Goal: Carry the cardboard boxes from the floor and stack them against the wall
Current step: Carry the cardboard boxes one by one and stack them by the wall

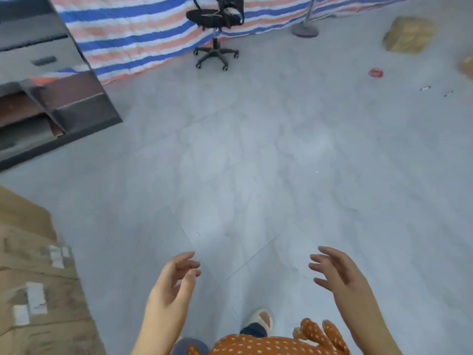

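Empty-handed, facing the boxes left on the floor

The fingers [190, 265] of the left hand [174, 280] and those of the right hand [335, 272] are loosely spread and grasp nothing, both hands held out in front at waist height, apparently free for the next pickup; below them a sandalled foot [261, 320] steps on the grey tiled floor [256, 162]. At the left edge stands a stack of taped cardboard boxes [38, 278], probably the pile being built. A loose cardboard box [409, 34] lies well apart at the far right, with the corner of another box [467, 66] beside it, so these look like the ones left to fetch. Beyond stand an office chair [216, 29], a striped tarpaulin [128, 34] and a dark desk [51, 85]
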Motion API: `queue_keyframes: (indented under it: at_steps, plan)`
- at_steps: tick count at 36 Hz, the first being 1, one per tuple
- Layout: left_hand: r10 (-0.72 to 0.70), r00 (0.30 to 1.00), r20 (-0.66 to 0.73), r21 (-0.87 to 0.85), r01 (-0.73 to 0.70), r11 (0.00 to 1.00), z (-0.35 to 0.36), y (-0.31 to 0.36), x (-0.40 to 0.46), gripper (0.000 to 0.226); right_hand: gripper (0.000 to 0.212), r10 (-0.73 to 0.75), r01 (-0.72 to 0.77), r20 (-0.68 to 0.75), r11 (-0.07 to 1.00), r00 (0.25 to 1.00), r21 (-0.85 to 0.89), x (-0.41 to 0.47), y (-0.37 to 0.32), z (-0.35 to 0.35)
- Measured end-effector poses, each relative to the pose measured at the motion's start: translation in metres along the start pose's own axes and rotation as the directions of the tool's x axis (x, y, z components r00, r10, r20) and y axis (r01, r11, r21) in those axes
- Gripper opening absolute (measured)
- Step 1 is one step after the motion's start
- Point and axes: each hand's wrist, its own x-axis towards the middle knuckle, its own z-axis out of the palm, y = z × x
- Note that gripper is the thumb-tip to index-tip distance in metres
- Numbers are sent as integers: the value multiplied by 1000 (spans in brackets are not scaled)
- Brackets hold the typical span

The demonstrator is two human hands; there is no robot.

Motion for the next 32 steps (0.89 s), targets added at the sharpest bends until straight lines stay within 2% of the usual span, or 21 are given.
queue_keyframes:
  at_steps: [8, 13, 16, 26, 32]
  plan:
    - [55, 974, 221, 113, -82, 990, 87, 38, 43, 28, 19, 96, -61, -224, 985, 970, 160, 25, 18, -75]
    - [63, 937, 345, 153, -122, 981, 143, 56, 85, 29, 19, 174, -97, -363, 970, 916, 221, 44, 30, -106]
    - [68, 912, 404, 150, -139, 979, 181, 62, 118, 40, 20, 220, -114, -423, 958, 879, 262, 66, 31, -124]
    - [113, 830, 546, 97, -197, 976, 298, 133, 269, 26, 20, 266, -90, -543, 940, 797, 328, 217, -18, -160]
    - [120, 787, 605, 92, -219, 971, 365, 190, 354, 46, 20, 223, -47, -574, 952, 788, 304, 314, -67, -177]
